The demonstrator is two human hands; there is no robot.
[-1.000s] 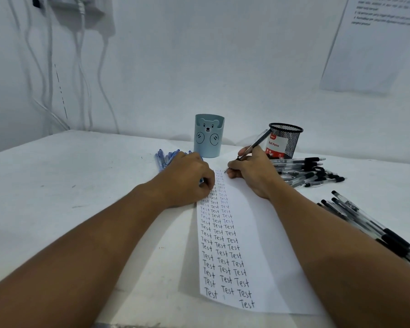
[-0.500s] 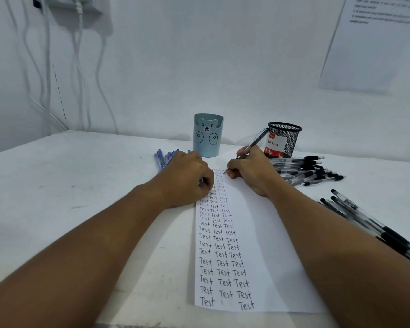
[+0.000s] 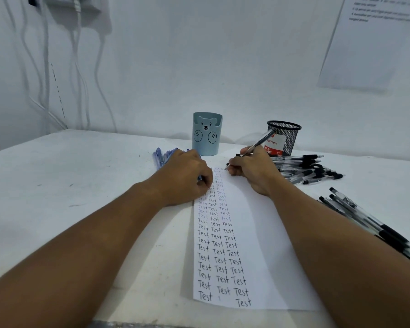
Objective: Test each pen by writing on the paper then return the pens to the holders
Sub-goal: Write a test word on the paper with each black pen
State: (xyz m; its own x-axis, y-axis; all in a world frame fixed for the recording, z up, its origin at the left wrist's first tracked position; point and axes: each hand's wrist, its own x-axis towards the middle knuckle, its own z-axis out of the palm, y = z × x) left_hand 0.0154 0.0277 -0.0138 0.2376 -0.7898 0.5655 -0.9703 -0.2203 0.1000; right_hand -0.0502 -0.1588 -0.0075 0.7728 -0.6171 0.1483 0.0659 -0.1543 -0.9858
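Taking the paper as landmark and going left to right: off its far left corner, a bundle of blue pens is lying on the surface; too overlapped to count. The left hand is resting curled on the paper's left edge, pinning it, and seems to be gripping something blue, though I cannot tell what. Beyond the paper's far end, one blue bear holder is standing upright. The right hand is pinching one black pen, tip touching the paper's far end, its long axis slanting up and away to the right toward one black mesh holder. That holder is sitting just beyond the right hand, which is the nearer hand for the return, I judge. Right of the paper, a heap of black pens and, nearer, a second row of black pens are lying, too many and overlapped to count. Three full columns of "Test" are filling the paper.
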